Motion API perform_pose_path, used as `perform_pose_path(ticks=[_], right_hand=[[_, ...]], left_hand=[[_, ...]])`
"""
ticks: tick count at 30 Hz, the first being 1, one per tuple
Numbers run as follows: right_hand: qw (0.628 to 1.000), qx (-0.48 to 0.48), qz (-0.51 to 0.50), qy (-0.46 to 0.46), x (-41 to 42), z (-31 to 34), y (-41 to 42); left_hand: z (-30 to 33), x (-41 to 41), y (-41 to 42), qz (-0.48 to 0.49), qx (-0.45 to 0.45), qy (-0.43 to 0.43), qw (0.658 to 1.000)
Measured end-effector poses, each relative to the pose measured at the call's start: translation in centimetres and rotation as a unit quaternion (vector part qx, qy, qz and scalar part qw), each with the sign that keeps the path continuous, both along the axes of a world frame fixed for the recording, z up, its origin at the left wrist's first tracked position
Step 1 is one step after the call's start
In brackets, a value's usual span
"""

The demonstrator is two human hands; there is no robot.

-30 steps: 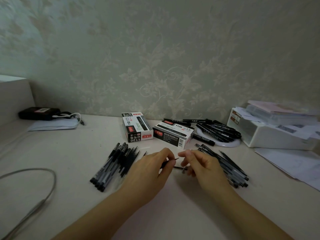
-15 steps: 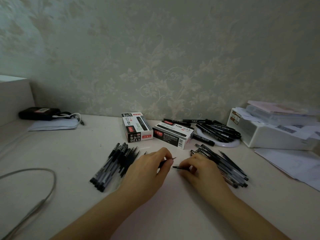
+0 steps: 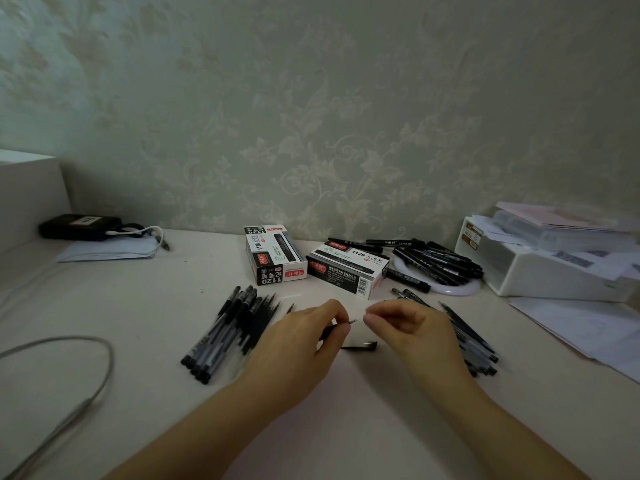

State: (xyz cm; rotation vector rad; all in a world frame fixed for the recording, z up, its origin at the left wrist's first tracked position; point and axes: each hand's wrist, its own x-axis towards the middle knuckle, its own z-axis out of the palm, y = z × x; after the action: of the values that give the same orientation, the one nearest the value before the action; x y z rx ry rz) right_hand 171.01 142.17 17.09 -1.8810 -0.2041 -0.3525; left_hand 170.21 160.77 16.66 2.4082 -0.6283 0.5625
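Right hand (image 3: 412, 329) lifted off cap (image 3: 362, 346), fingers curled; left hand (image 3: 304, 339) pinches pen (image 3: 341, 326).

Your one head-worn camera looked forward and down from the desk's (image 3: 138, 306) near edge toward its far edge and the wall (image 3: 311, 116), close above your left hand (image 3: 298, 344) and right hand (image 3: 412, 330).

Bare table (image 3: 346, 427) lies between flanking pen piles (image 3: 232, 334); boxes (image 3: 277, 254) block behind.

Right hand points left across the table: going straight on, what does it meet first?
Most likely the bare tip of the pen gripped by the left hand, just ahead of the right hand. The black cap lies nearer the camera, probably off that line.
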Motion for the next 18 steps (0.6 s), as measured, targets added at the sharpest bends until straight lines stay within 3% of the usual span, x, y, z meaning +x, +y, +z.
perform_pose_path(ticks=[4, 18], right_hand=[[0.996, 0.069, 0.048, 0.029, -0.39, 0.1, 0.5], [0.991, 0.048, 0.119, 0.034, -0.28, -0.08, 0.65]], left_hand=[[-0.11, -0.02, -0.05, -0.009, 0.0, -0.001, 1.0], [-0.24, 0.17, 0.04, -0.02, 0.006, -0.007, 1.0]])
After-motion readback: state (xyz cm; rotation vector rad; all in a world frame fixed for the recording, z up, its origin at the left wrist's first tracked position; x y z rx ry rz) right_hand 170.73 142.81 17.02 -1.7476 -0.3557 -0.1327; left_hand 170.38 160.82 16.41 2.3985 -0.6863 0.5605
